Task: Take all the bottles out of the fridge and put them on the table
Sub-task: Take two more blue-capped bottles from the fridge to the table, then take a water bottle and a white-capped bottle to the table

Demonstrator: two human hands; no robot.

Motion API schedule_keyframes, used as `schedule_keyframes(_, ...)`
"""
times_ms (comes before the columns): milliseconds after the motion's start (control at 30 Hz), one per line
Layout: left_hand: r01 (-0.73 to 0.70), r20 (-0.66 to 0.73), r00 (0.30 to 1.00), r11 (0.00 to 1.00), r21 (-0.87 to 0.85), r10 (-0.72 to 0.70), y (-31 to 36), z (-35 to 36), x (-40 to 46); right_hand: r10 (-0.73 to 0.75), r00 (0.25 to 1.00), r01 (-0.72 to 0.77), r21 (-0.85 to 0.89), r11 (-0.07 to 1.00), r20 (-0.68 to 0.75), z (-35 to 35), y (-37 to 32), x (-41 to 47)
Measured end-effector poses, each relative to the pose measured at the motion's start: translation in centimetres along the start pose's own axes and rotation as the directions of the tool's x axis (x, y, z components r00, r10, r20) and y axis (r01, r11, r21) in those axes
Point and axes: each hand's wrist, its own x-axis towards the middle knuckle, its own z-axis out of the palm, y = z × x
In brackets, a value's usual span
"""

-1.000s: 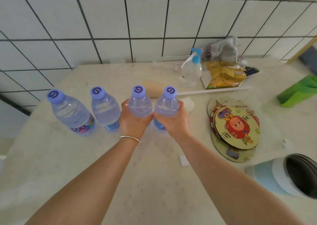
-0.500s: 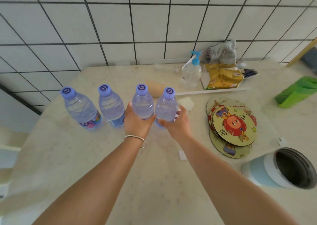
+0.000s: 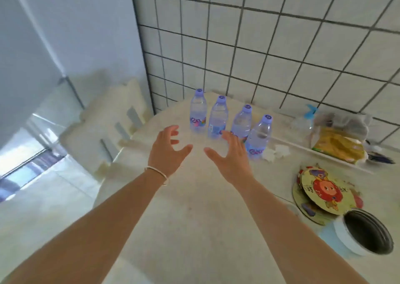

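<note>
**Both hands empty, four bottles standing on the table**

The left hand (image 3: 167, 151) and the right hand (image 3: 229, 156) hover above the table (image 3: 194, 229), palms turned toward each other with a gap between them. The fingers of both are spread and loosely curled, and neither hand holds anything. A thin bracelet (image 3: 158, 174) circles the left wrist.

Just beyond the hands, four clear water bottles with purple caps stand upright on the table in a slanting row. The far-left bottle (image 3: 198, 113) stands nearest the tiled wall (image 3: 270, 45); the second bottle (image 3: 218, 119) and the third bottle (image 3: 242, 122) follow to its right; the near-right bottle (image 3: 258, 138) is closest to the viewer. The right hand's fingertips overlap the base of the third bottle in this view; whether they touch it cannot be told.

To the right along the wall lie a spray bottle (image 3: 305, 121) with a blue trigger and a yellow packet (image 3: 337, 148). Nearer on the right, a stack of round cartoon-printed coasters (image 3: 324, 192) lies beside a pale blue cup (image 3: 365, 234) tipped on its side with its dark mouth facing out. Crumpled white paper (image 3: 276, 152) lies just right of the near-right bottle.
</note>
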Motion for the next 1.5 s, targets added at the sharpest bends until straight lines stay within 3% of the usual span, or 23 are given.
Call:
schedule_keyframes(100,0.063,-0.139,0.988,0.998,-0.001,-0.062,-0.6,-6.8,-5.7,-0.16,0.984,0.154,0.086,0.984,0.073,2.8,-4.8,-4.7)
schedule_keyframes(267,0.198,-0.327,0.924,0.98,-0.031,-0.197,-3.1,-17.6,-15.0,-0.299,0.908,0.229,0.252,0.94,0.292,8.9,-11.9,-12.8)
schedule_keyframes(400,0.3,-0.459,0.85,0.954,0.017,-0.259,-6.3,-25.7,-23.4,-0.397,0.804,0.291,0.288,0.912,0.443,14.8,-16.5,-19.4)
schedule_keyframes(500,0.378,-0.544,0.78,0.926,0.012,-0.311,-8.6,-31.7,-28.7,-0.505,0.681,0.405,0.302,0.863,0.53,19.7,-20.5,-24.4)
schedule_keyframes(567,0.419,-0.594,0.733,0.908,0.01,-0.332,-10.0,-36.3,-31.8,-0.588,0.607,0.499,0.321,0.805,0.534,23.3,-23.7,-27.7)
schedule_keyframes(633,0.446,-0.648,0.678,0.895,-0.012,-0.347,-11.5,-41.1,-34.4,-0.64,0.578,0.527,0.366,0.767,0.507,27.2,-27.3,-30.8)
schedule_keyframes(833,0.49,-0.708,0.602,0.871,-0.036,-0.369,-16.7,-54.7,-39.1,-0.64,0.584,0.493,0.408,0.768,0.499,38.2,-37.5,-38.0)
schedule_keyframes(1033,0.491,-0.691,0.635,0.871,0.016,-0.346,-21.5,-64.7,-38.0,-0.622,0.61,0.472,0.406,0.782,0.49,46.3,-45.0,-39.8)
schedule_keyframes(1233,0.466,-0.623,0.689,0.885,-0.01,-0.37,-27.9,-70.9,-31.2,-0.568,0.676,0.432,0.371,0.822,0.47,54.0,-51.1,-34.2)
schedule_keyframes(1500,0.407,-0.597,0.734,0.914,0.006,-0.323,-33.6,-79.7,-14.8,-0.488,0.743,0.296,0.428,0.854,0.459,65.7,-62.7,-22.1)
